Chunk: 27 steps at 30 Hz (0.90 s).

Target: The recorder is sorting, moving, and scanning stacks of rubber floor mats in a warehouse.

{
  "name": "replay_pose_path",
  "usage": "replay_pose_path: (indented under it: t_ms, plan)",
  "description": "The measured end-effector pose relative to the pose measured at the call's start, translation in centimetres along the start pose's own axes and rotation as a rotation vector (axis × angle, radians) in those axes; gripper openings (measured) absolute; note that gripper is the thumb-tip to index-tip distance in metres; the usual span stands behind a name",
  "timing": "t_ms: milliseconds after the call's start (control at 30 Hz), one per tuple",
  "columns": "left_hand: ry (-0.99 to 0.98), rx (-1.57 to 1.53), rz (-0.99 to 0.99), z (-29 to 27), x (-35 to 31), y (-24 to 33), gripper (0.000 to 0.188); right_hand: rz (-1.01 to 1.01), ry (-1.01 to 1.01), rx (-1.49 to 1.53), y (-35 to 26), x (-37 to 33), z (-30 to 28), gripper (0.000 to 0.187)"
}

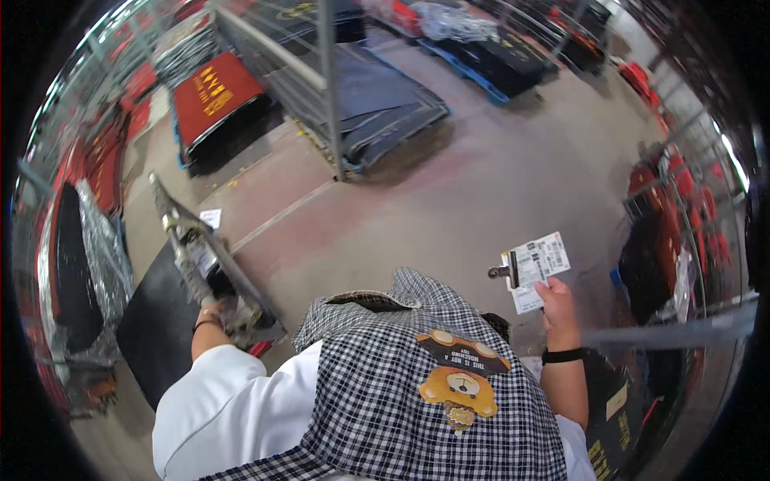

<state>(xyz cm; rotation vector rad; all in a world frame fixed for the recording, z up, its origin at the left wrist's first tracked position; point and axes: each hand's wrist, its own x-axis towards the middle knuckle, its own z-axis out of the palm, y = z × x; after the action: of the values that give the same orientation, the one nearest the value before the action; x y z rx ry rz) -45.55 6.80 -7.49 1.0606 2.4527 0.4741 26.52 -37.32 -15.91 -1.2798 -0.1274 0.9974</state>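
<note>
My right hand [557, 306] is closed on a small sheaf of white printed labels [543, 260], its thumb lying over their lower edge. A black binder clip [505, 272] grips the labels' left side. At the left, my left hand [210, 311] is closed around the worn, wrapped handle [189, 268] of a triangular metal frame, like a cart handle. A small bag or pouch seems to sit inside the frame, but I cannot make it out. A flat black sheet [152, 329] lies beside and below that handle.
Ahead stands a metal rack post [330, 104] beside stacked grey mats [385, 100]. A stack topped by a red mat with gold lettering [212, 100] is at the far left. Black mats [497, 60] lie on a blue pallet farther back. Shelving with red goods [682, 192] lines the right.
</note>
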Motion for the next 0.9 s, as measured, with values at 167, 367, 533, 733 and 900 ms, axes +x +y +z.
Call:
replay_pose_path:
  t_ms: [167, 367, 533, 733, 900]
  plan:
    - [-0.005, 0.188, -0.045, -0.3, -4.4, -3.2, 0.053, -0.093, 0.081, 0.027, 0.4, 2.8, -2.1, 0.025]
    - [-0.084, 0.325, -0.134, 6.2, -11.0, -8.1, 0.054, -0.170, 0.019, -0.082, -2.0, 7.6, -7.3, 0.028]
    - [-0.142, 0.399, -0.161, 7.2, -11.1, -11.2, 0.055, -0.166, 0.003, -0.023, -1.4, 9.4, -5.2, 0.026]
    - [-0.189, 0.408, -0.191, 8.4, -10.3, -16.1, 0.056, -0.137, 0.104, -0.016, 2.5, 9.2, -6.6, 0.028]
    - [-0.211, 0.420, -0.158, 8.3, -10.6, -18.5, 0.057, -0.154, 0.229, 0.053, 4.2, 7.5, -11.6, 0.029]
